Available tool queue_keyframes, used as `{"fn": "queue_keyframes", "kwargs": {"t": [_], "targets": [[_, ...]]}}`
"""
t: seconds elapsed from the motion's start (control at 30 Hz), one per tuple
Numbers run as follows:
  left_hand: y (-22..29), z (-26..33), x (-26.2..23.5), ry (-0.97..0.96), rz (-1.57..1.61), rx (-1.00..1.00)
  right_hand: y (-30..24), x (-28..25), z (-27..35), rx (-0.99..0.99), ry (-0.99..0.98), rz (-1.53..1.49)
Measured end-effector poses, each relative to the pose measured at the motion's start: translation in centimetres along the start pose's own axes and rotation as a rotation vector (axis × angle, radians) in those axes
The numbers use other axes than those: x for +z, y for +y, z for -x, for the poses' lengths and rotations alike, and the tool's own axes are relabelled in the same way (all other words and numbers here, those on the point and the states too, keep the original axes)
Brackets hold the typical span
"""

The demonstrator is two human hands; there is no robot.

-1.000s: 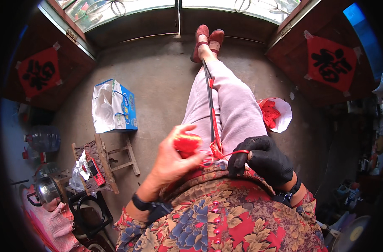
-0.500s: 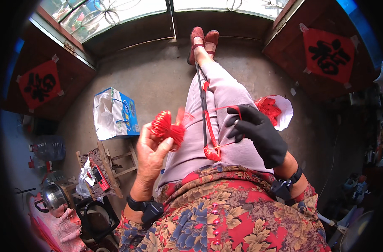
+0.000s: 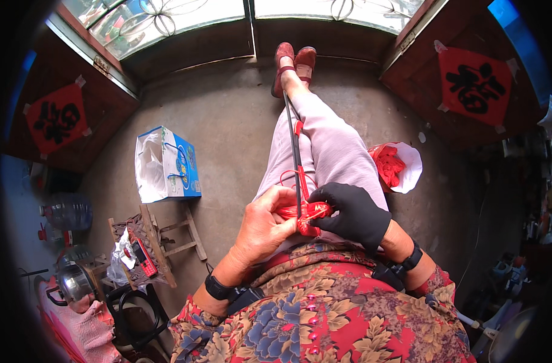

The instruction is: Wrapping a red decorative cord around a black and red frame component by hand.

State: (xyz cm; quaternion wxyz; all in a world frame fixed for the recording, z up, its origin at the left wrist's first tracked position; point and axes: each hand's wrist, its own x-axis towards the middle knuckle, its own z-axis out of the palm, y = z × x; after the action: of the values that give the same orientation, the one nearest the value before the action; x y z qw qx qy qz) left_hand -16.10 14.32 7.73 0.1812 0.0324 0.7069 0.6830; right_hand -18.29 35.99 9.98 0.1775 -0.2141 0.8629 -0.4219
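A bundle of shiny red cord lies across the near end of long black straps, just in front of my waist. My bare left hand pinches the bundle from the left. From the right my right hand, in a black glove, closes its fingertips on the bundle's other end. A red woven piece sits at the near end of the straps, partly hidden by the cord and fingers. The straps run along my legs toward my feet, with a small red band partway along. A thin red loop rises above the bundle.
A blue-and-white paper bag stands on the floor at left. At right is a white bag with red material in it. A wooden stool at lower left bears a red phone. Glass-paned doors are ahead.
My left hand has brought the cord bundle right and down to the straps. My gloved hand has moved left and lower, from pulling a red strand out to gripping the bundle.
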Motion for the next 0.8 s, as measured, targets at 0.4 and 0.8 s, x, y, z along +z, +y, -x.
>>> {"fn": "queue_keyframes", "kwargs": {"t": [0.4,0.8], "targets": [[-1.4,1.2,-0.3,0.231,0.196,-0.075,1.2,-0.8,1.0,0.373,-0.203,-0.255],[2.2,2.4,-2.5,-0.417,0.781,-0.150,-3.8,-3.1,1.3,0.051,0.387,-1.692]]}}
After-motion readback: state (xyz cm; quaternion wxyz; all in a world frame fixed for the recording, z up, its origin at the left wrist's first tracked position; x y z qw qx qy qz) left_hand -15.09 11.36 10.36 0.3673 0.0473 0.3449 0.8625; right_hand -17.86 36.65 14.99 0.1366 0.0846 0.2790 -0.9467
